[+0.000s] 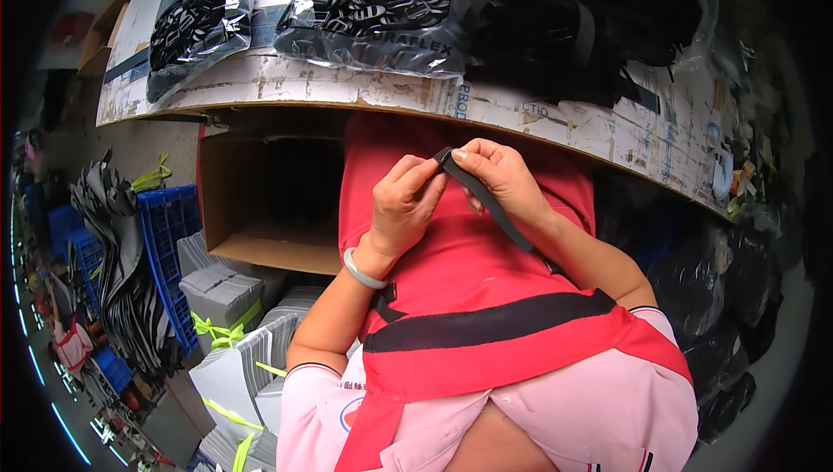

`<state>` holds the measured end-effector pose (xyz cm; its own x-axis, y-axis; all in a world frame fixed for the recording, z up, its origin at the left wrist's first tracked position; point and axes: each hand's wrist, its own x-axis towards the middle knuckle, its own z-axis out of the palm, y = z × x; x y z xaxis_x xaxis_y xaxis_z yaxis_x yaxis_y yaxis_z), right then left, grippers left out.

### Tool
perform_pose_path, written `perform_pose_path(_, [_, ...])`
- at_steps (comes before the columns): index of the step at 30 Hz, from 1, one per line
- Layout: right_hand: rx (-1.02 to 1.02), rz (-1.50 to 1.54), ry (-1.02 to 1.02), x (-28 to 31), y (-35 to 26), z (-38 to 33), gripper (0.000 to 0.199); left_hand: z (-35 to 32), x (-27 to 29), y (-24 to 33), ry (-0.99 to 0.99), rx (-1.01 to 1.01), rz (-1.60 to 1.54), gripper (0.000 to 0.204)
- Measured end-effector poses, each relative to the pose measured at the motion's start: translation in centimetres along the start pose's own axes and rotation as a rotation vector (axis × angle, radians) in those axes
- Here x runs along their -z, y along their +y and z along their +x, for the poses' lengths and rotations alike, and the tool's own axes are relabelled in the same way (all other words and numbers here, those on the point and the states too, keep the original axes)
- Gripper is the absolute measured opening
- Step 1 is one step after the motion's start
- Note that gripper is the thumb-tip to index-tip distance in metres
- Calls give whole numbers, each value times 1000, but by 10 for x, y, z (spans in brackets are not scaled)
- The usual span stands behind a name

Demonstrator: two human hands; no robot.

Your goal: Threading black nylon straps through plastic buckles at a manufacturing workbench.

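Head view: a scuffed white table [260,81] spans the top, bearing clear bags [373,3] of black pieces. Gray stacks [224,294] fill the lower left, below an open cardboard box [278,251]; left, a blue crate [171,255]. Mid-frame, left hand [406,199] and right hand [505,179] pinch a black strap [493,201].

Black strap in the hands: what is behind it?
Behind the black strap are some curled fingers of the right hand and, beyond them, the red apron. Whatever the strap and hand cover cannot be seen.
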<state>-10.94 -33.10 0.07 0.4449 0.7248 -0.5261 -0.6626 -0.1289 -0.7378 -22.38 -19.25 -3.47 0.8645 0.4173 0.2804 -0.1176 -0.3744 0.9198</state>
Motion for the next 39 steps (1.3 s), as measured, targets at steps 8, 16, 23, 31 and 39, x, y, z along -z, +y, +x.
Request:
perform_pose_path(8, [3,-18,-44,2,-3,5,23,-5,9,-10,-52,277,-367,20])
perform_pose_path(16, [572,-392,25,-1,9,1,14,4,8,-7,-31,771,-835,28])
perform_pose_path(23, [115,-379,67,-9,-11,-9,12,-1,4,1,115,564,-627,20])
perform_pose_path(31, [155,-263,57,-10,-3,-4,23,-7,5,-4,75,214,-334,16])
perform_pose_path(39, [-129,-246,-151,9,-14,-1,18,-12,21,11,-75,169,-367,20])
